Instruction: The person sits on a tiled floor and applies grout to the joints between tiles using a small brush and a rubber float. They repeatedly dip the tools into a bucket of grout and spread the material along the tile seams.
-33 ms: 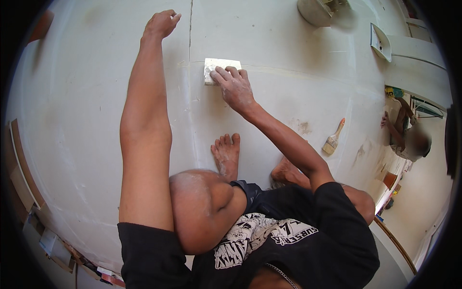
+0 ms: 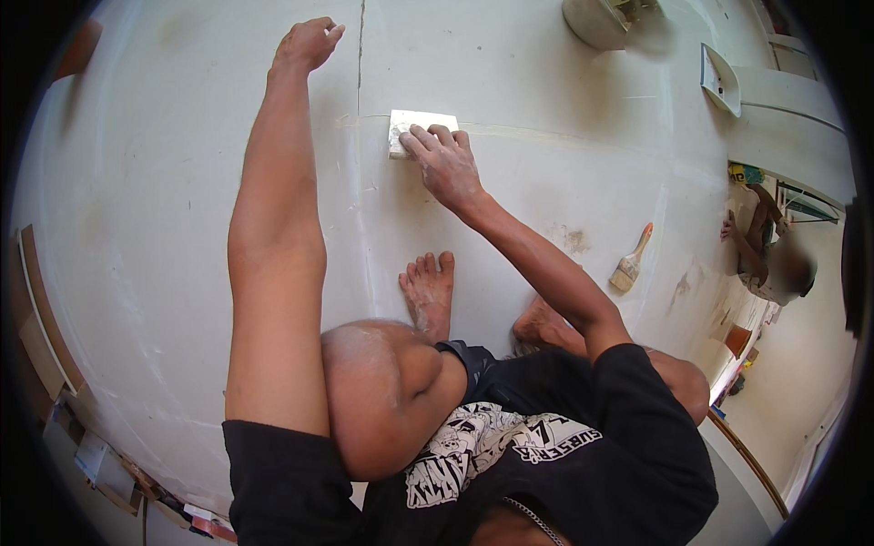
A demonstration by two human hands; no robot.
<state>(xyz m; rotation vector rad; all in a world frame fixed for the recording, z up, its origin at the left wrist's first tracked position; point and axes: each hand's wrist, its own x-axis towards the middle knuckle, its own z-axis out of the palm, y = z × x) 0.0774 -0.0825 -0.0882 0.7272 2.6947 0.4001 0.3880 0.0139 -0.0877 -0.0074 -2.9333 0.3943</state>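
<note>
My right hand (image 2: 446, 166) grips a flat, white rectangular putty spreader (image 2: 423, 121) from above, its fingers bent over the plate. The spreader lies against the pale board surface (image 2: 510, 191), beside a thin seam line that runs to the right. White dust coats the fingers. Farther away on the left, my left hand (image 2: 309, 43) is on the board with its fingers curled in and the thumb showing; nothing can be seen in it. A dark crack (image 2: 360, 55) runs just right of that hand.
A paintbrush (image 2: 630, 259) lies right of my right forearm. A grey bucket (image 2: 596, 23) stands at the far right, with a white dustpan-like scoop (image 2: 720, 80) beyond it. Another person (image 2: 774, 250) crouches at the right edge. Boards and boxes (image 2: 105, 464) lie at lower left.
The spreader and my right hand have shifted very slightly right and away. My left hand has stayed nearly still.
</note>
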